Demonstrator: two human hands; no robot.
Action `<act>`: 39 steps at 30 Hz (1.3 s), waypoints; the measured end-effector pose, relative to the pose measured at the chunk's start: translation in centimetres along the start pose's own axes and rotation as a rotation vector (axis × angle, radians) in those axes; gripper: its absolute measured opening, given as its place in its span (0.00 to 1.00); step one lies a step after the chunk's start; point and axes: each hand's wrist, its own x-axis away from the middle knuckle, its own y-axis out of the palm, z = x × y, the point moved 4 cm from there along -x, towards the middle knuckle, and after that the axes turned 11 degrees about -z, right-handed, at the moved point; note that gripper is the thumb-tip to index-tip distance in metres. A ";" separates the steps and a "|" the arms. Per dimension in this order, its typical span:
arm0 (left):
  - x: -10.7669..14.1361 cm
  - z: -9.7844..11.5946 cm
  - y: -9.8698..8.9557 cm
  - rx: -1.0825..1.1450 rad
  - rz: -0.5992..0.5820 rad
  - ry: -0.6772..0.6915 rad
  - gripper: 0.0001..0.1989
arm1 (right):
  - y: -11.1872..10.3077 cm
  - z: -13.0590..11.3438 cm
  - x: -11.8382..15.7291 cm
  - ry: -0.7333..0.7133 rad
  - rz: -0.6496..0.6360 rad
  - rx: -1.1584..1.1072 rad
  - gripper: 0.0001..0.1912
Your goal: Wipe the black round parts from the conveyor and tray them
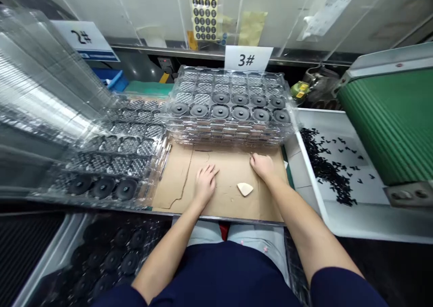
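Note:
My left hand [204, 183] lies on a brown cardboard sheet [174, 180], fingers stretched out, holding nothing. Farther right, my right hand [262, 164] is closed with its fingers bent at the sheet's surface; a thin dark tip shows by the fingertips, but what they pinch is too small to make out. Between my forearms rests a cream-coloured, rounded triangular piece [245, 189]. Just beyond both hands stands a stack of clear plastic trays [223, 129]. Black round parts [220, 111] fill the top tray's front row and some pockets behind it.
More clear trays [118, 147] stand at the left, some pockets holding black discs [103, 187]. On the right, a white bin [313, 185] contains many small black pieces [333, 176] beside a green conveyor belt [392, 117]. A "3#" sign [248, 59] stands behind the stack.

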 end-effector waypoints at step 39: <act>-0.4 -2.2 1.3 0.057 0.052 -0.029 0.18 | -21.8 44.0 18.4 1.059 0.522 -0.500 0.45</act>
